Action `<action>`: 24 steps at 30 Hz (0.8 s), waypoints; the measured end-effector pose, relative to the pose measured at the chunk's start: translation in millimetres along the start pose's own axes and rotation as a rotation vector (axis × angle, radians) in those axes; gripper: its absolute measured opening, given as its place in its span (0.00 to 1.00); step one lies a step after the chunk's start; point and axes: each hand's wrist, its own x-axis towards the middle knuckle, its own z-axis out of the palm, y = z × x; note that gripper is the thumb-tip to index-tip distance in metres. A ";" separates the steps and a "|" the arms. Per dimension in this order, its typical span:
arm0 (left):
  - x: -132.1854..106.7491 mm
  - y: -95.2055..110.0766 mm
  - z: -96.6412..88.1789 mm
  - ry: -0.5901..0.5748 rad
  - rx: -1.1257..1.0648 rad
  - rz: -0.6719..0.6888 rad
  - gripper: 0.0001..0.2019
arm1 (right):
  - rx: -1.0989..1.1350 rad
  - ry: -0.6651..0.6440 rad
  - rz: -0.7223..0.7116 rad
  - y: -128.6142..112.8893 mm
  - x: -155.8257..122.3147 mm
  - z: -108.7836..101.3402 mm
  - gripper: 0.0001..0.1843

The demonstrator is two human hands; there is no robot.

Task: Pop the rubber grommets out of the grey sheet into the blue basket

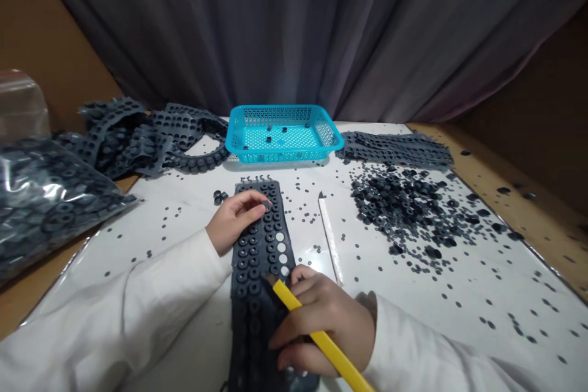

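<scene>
A black rubber sheet (254,257) with rows of round ring-shaped pieces lies lengthwise before me. Several holes along its right side show white from the table below. My left hand (237,217) is over the sheet's upper part, thumb and forefinger pinching a small dark rubber piece (266,204). In my right hand (326,321) is a yellow-handled tool (316,334), its dark tip pointing up and left over the sheet's middle. The fingers of that hand rest at the sheet's right edge, and part of the lower sheet is hidden by them.
A blue plastic basket (285,156) holding a few black bits stands at the back. Perforated rubber sheets (124,135) are heaped left of it, flat strips (395,150) lie right. Loose black pieces (408,208), a white dark-tipped tool (331,239) and a filled clear bag (50,208) surround the sheet.
</scene>
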 end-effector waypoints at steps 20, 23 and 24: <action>6.0 24.2 3.5 -0.230 0.564 0.219 0.04 | 0.263 0.545 0.723 33.7 20.8 -40.7 0.12; 5.7 20.3 5.1 -0.334 0.782 0.378 0.06 | 0.085 0.514 0.736 33.6 23.7 -35.3 0.06; 6.0 19.1 5.0 -0.352 0.806 0.393 0.07 | 0.055 0.514 0.740 34.6 23.9 -34.4 0.06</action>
